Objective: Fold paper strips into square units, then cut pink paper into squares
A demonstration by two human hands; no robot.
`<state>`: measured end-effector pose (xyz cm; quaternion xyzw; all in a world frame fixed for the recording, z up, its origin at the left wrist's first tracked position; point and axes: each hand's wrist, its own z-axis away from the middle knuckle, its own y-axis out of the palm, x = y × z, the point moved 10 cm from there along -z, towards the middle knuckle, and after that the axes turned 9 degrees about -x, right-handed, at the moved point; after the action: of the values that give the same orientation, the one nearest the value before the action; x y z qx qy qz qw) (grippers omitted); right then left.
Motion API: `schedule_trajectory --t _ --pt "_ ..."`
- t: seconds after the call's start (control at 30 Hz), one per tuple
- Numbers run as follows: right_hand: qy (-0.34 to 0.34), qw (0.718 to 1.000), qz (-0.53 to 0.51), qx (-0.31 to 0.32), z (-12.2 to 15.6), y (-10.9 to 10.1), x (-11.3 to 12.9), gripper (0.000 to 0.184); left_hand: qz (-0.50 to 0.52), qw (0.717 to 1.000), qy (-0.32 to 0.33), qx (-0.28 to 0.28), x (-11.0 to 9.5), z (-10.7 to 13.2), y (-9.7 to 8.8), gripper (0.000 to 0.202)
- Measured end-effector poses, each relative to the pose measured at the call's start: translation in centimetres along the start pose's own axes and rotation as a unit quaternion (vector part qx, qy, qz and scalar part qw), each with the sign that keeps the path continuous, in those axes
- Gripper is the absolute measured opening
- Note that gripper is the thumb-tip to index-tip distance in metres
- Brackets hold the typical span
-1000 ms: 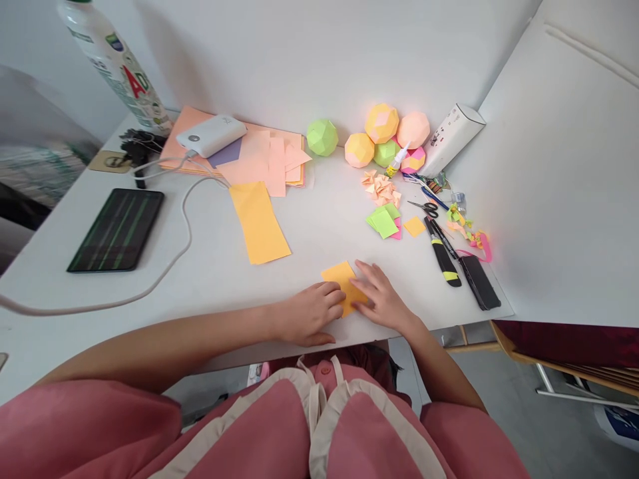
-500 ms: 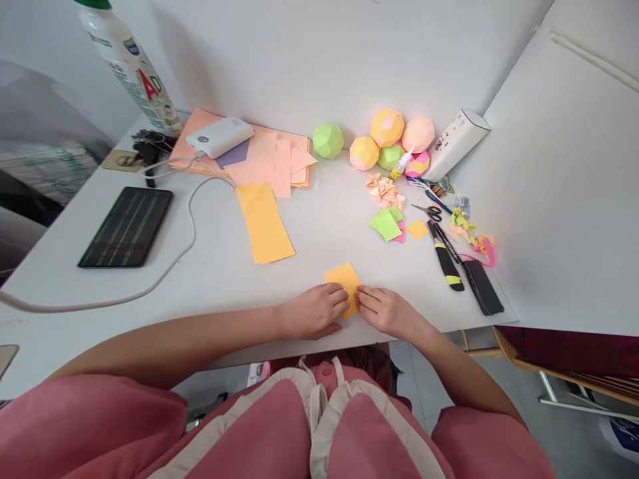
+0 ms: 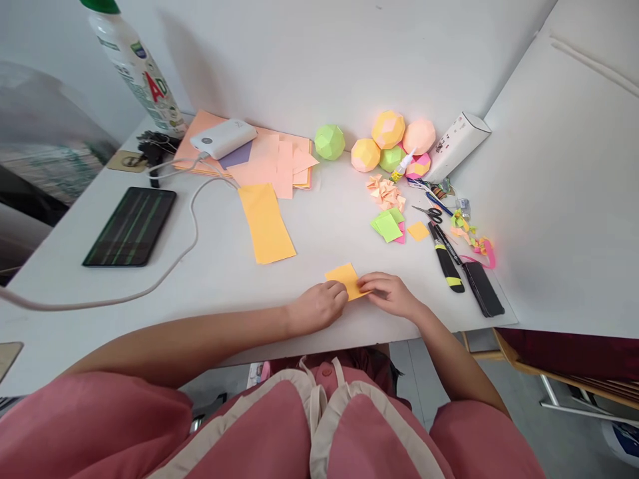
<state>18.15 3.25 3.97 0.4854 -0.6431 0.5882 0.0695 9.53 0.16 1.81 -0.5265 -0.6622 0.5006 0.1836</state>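
Observation:
A small orange paper square [image 3: 343, 275] lies near the front edge of the white table [image 3: 319, 233]. My left hand [image 3: 317, 308] rests beside it with curled fingers pressing its near left corner. My right hand [image 3: 393, 293] pinches the paper's near right edge, fingers closed on it. The near part of the paper is hidden under my fingers.
A longer orange sheet [image 3: 266, 223] lies beyond. Paper balls [image 3: 387, 141], a peach paper stack [image 3: 269, 159], a power bank [image 3: 222, 138] with cable, a tablet [image 3: 130, 226], a bottle [image 3: 134, 63], scissors [image 3: 429, 212], markers [image 3: 446, 257] and green notes [image 3: 387, 223] crowd the table.
The right hand went from lying flat on the paper to pinching its edge. The paper looks smaller, folded over. The left hand stayed at its corner.

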Motion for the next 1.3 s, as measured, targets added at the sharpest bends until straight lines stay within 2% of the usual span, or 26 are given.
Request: schedule_trajectory --t 0.17,0.33,0.43,0.63,0.77,0.9,1.03,1.13,1.3 --pt "0.143 0.987 -0.065 -0.036 -1.2 0.3 -3.5 0.015 0.088 0.990 -0.074 -0.084 1.7 0.3 -1.7 0.026" --pt "0.219 0.972 0.024 -0.083 -1.5 0.6 -4.8 0.015 0.213 0.956 -0.156 -0.128 3.8 0.5 -3.1 0.040" --pt "0.211 0.967 0.096 -0.110 -1.7 0.6 -4.2 0.012 0.226 0.947 -0.176 -0.144 4.4 0.7 -3.5 0.043" --pt "0.141 0.953 0.232 -0.134 -2.1 1.4 -2.4 0.014 0.134 0.969 -0.119 -0.171 2.8 1.3 -4.5 0.040" --pt "0.113 0.951 0.261 -0.123 -2.3 2.0 -1.9 0.017 0.020 0.980 -0.061 -0.187 1.2 1.7 -5.2 0.029" --pt "0.099 0.950 0.272 -0.120 -2.4 2.0 -1.5 0.016 -0.058 0.988 -0.016 -0.140 -0.4 1.6 -4.4 0.021" --pt "0.095 0.950 0.273 -0.117 -2.5 2.0 -1.1 0.015 -0.099 0.992 -0.015 -0.074 -1.1 1.4 -3.5 0.022" --pt "0.092 0.951 0.271 -0.115 -2.6 1.9 -0.9 0.015 -0.100 0.994 -0.037 -0.027 -1.0 1.4 -2.7 0.032" --pt "0.098 0.953 0.263 -0.109 -2.8 1.8 -0.5 0.015 -0.098 0.994 -0.050 0.001 -1.0 1.7 -2.1 0.047"
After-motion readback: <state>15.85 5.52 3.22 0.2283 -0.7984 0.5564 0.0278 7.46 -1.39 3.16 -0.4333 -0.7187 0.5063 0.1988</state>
